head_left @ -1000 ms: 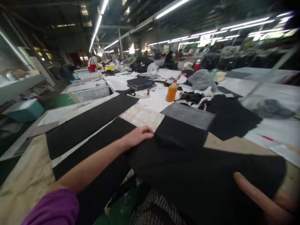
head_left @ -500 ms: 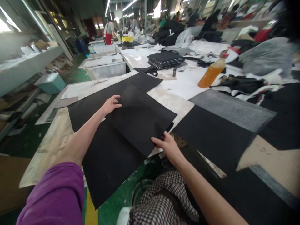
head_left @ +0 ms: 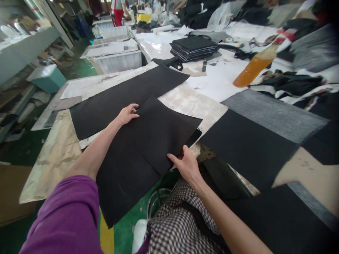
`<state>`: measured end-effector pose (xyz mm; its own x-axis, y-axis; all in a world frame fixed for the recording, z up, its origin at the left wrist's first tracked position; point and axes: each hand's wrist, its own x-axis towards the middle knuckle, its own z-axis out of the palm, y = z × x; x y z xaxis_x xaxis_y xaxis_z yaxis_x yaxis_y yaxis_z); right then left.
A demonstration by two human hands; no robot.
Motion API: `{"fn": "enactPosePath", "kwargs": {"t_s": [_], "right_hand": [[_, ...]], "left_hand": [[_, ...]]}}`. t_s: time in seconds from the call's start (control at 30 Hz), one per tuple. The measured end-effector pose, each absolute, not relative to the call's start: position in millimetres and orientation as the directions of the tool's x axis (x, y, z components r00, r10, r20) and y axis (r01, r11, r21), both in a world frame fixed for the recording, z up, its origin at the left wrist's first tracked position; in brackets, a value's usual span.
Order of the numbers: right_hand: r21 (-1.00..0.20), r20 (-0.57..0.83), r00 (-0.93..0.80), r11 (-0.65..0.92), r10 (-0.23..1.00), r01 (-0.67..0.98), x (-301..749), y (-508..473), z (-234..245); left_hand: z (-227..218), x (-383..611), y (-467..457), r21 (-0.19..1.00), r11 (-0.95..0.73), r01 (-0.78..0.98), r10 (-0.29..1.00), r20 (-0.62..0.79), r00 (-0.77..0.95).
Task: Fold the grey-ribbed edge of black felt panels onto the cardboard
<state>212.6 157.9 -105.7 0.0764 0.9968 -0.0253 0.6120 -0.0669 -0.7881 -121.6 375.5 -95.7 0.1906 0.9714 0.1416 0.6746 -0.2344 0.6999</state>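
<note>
A square black fabric piece [head_left: 161, 132] lies on top of a longer black fabric strip [head_left: 124, 176] that hangs over the table's near edge. My left hand [head_left: 128, 113] pinches the piece's far left corner. My right hand [head_left: 185, 164] grips its near right edge, thumb on top and fingers curled under. Another long black strip [head_left: 127, 95] lies just beyond on the worn table top [head_left: 53, 158].
To the right lie a black and grey fabric piece [head_left: 254, 141] and more dark cloth. An orange bottle [head_left: 254, 67], a stack of black pieces [head_left: 193, 47] and white bins [head_left: 116, 60] stand farther back. A teal box [head_left: 47, 77] sits on the green floor at left. A person in red works far off.
The black piece has been carried left from the right-hand stack and set down on the long strip. Both hands moved left with it, and the view tilted down.
</note>
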Motion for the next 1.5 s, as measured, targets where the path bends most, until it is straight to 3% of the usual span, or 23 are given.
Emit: {"fn": "enactPosePath", "kwargs": {"t_s": [0.73,1.5], "right_hand": [[-0.725,-0.002,0.139,-0.097,0.99,0.682,199,135,-121],[-0.767,0.006,0.157,-0.096,0.988,0.635,199,132,-121]], "left_hand": [[-102,-115,389,0.719,-0.264,0.643,0.962,0.143,0.235],[-96,-110,389,0.671,-0.251,0.698,0.964,0.108,0.242]]}}
